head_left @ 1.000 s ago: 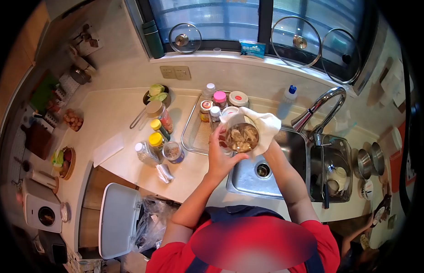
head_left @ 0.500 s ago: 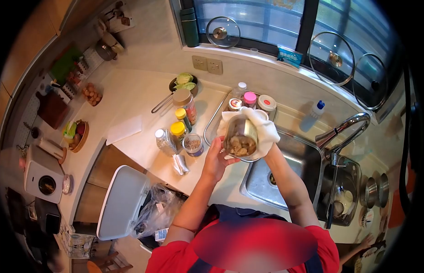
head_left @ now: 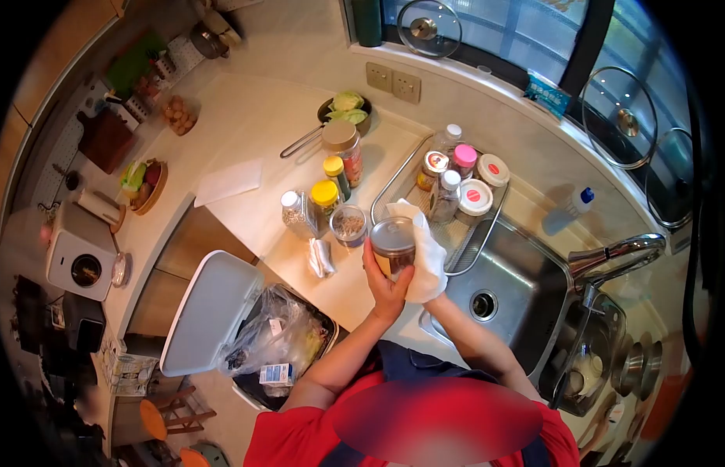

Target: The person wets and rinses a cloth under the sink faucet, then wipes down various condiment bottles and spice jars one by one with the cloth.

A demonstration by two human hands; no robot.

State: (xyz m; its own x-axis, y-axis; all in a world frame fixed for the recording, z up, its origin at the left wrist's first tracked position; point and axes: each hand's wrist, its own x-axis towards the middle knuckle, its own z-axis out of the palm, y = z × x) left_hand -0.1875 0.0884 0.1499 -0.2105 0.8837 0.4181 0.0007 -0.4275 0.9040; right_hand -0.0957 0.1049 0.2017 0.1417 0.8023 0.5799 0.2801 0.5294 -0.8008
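My left hand [head_left: 387, 292] is wrapped round the lower side of a clear jar [head_left: 394, 263] with a grey lid [head_left: 393, 235] and brown contents. The lid faces up toward me. A white cloth [head_left: 427, 265] covers my right hand [head_left: 435, 302], which presses it against the jar's right side; its fingers are hidden. Left of the jar are an open-topped jar of brown bits [head_left: 349, 225], a yellow-lidded jar [head_left: 325, 196], a white-capped container [head_left: 299, 216] and a crumpled white packet [head_left: 320, 258].
Several lidded jars stand in a wire-rimmed draining tray [head_left: 465, 268] beside the steel sink [head_left: 518, 288] and faucet [head_left: 623, 251]. An open bin [head_left: 211, 315] with a plastic bag is at lower left. A pan of green leaves [head_left: 347, 109] sits further back.
The jar has turned from tipped, contents facing me, to lid up, and has come closer to my body. The cloth has shifted to its right side. My view has also shifted.
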